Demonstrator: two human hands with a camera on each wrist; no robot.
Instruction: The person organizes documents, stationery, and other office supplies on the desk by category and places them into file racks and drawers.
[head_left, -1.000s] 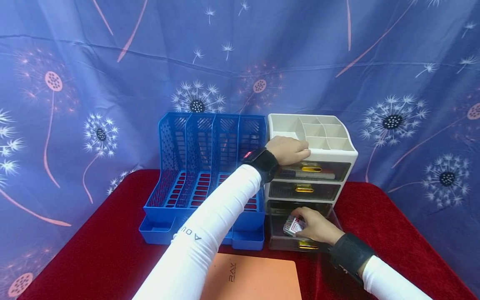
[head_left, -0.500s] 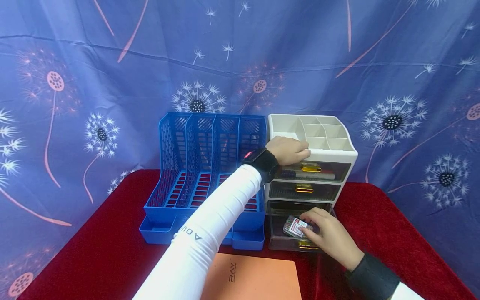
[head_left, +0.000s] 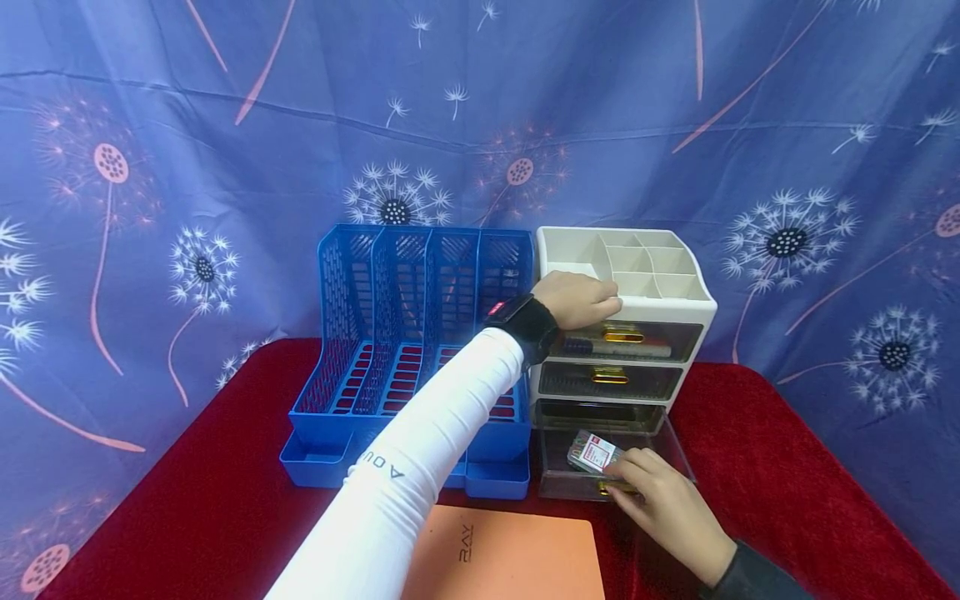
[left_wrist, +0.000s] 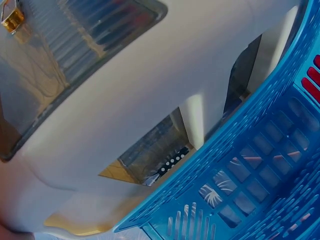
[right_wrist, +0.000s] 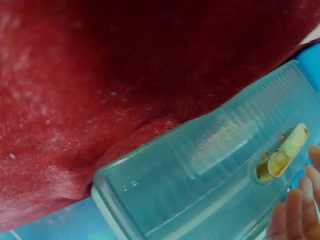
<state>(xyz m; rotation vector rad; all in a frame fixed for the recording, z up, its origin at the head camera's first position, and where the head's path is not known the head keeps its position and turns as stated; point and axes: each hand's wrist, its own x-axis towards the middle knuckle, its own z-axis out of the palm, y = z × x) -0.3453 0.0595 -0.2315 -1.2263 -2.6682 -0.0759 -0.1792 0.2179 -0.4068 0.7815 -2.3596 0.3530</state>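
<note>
My left hand [head_left: 576, 300] grips the top front rim of a white desktop drawer unit [head_left: 678, 312], its fingertips partly hidden. The unit's bottom drawer [head_left: 553, 485], smoky see-through plastic, is pulled out. A small clear box [head_left: 594, 452] with a red and white label lies inside it, holding small coloured pieces. My right hand [head_left: 670, 504] is at the front of this drawer, with fingertips by its gold handle [head_left: 604, 488]. In the right wrist view, the fingers [right_wrist: 295, 212] look fairly straight and stand just beside the handle.
A blue file rack [head_left: 405, 425] stands against the unit's left side. An orange notebook [head_left: 517, 554] marked RAY lies in front on the red cloth [head_left: 780, 467]. The upper drawers are closed; a marker [head_left: 630, 348] shows through the top one.
My right hand has let go of the labelled box, which stays in the drawer, and moved down and toward me to the drawer's front. My left hand has stayed in place.
</note>
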